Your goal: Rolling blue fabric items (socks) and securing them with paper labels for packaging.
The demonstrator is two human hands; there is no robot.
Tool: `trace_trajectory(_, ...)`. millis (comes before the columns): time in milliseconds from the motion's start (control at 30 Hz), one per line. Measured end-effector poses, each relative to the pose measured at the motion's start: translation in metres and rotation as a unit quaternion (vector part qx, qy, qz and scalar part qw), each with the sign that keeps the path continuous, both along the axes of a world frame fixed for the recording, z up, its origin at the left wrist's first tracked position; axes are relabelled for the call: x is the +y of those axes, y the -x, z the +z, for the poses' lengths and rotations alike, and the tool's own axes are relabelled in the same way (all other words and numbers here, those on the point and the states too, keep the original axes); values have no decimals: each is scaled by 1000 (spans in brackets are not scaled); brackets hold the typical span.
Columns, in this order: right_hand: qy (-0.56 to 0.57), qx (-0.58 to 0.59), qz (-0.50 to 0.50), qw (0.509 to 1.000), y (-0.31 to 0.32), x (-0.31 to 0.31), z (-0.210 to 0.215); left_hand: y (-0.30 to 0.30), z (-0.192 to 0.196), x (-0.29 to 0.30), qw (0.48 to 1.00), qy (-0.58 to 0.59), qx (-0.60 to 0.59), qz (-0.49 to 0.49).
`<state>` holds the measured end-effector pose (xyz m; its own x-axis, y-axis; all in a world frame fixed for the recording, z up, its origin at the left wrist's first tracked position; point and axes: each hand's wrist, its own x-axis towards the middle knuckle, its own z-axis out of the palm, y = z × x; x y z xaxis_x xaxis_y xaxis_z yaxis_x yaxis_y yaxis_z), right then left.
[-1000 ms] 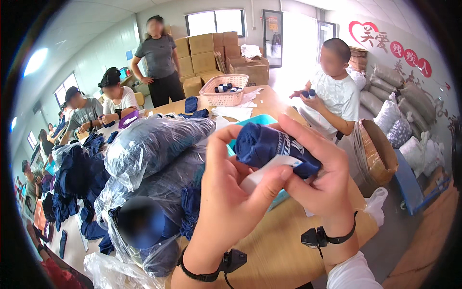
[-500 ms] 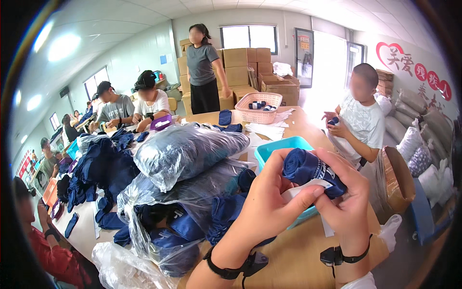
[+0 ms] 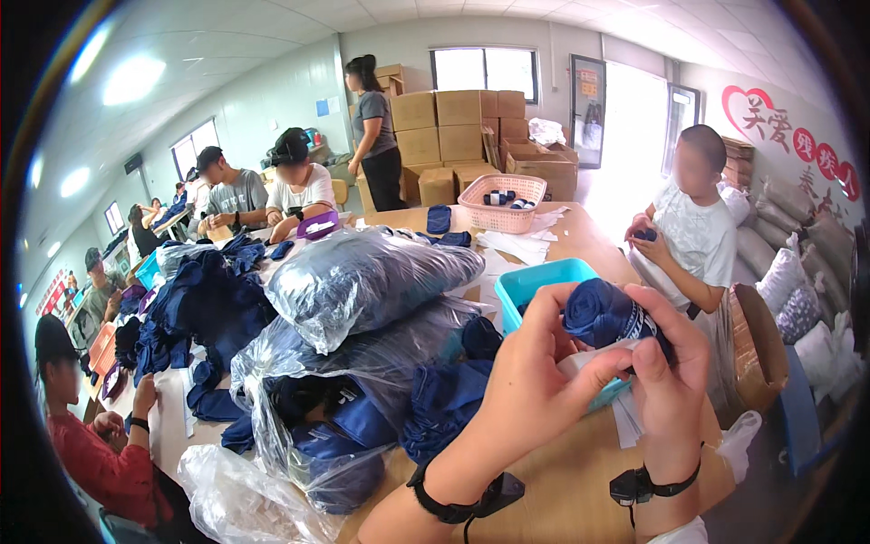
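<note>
Both my hands are closed around a rolled-up navy cloth [image 3: 603, 313] with white print on its outer side. My left hand [image 3: 544, 367] grips the roll from the left, its thumb pressing a white paper strip [image 3: 577, 362] against the underside. My right hand [image 3: 672, 363] wraps the other end, fingers over the top and thumb below, close to the left thumb. The roll is held above a turquoise basket [image 3: 544, 271], which my hands partly hide. Left of my forearms lie loose navy cloths [image 3: 444, 399].
Clear plastic bags [image 3: 362, 281] stuffed with navy cloths fill the table's middle. Beyond stands a pink basket [image 3: 503, 218] holding several rolls, beside white paper strips [image 3: 517, 247]. Co-workers sit around the table; one person [image 3: 693, 218] at the right holds a navy roll. Cardboard boxes [image 3: 467, 122] are stacked behind.
The view has shifted slightly, and my hands still hold the roll, a bit tilted. The standing person at the back has turned and moved left. The red-sleeved person's hands have lowered.
</note>
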<state>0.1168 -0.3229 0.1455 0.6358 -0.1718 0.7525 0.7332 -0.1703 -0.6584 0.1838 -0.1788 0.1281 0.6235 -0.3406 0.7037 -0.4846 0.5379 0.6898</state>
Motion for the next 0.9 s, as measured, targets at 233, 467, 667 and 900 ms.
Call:
trace_trajectory(233,-76,78,43,993,-14,-6,-5,-8,-4,5,988,-96,-24,115)
trace_trajectory(467,-135,43,-63,988,-26,-39,2,16,20,8,803,-55,-431,407)
trace_trajectory(667,-40,-40,-62,996,-8,-43,3,24,20,23,897,-247,142,-337)
trace_trajectory(900,47,-48,23,997,17,-6,19,-9,-7,20,827,-118,356,-418)
